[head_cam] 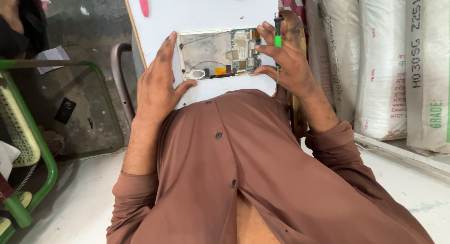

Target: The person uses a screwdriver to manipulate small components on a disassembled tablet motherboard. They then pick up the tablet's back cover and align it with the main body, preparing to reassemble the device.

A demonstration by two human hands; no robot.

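Hands are working at an opened tablet (219,53) that is lying back-side up on the white worktop (197,9), just beyond the person's brown shirt (243,173), with its circuit board, a red wire and an orange ribbon patch exposed. Left hand (157,82) is lying flat and spread along the tablet's left edge, thumb hooking under the near corner and fingers reaching up past the far one; that grip is open, pressing rather than pinching, and is steadying the frame against the worktop. Right hand (286,58) is curling at the tablet's right edge with a green-handled screwdriver (278,37) tucked upright between the fingers and palm, its thin shaft pointing down past the wrist, while the fingertips are touching the casing rim. So this grip is pressed together around the tool, and the tip is not on any screw at this moment. Doing this step well seems to call for keeping the left palm firm so the thin shell is not sliding, and for working at the rim gently, well away from the ribbon and wire. A pink tool (143,2) is lying at the worktop's far left edge, white sacks (379,61) are standing to the right, and a green-framed chair (28,131) is sitting to the left.
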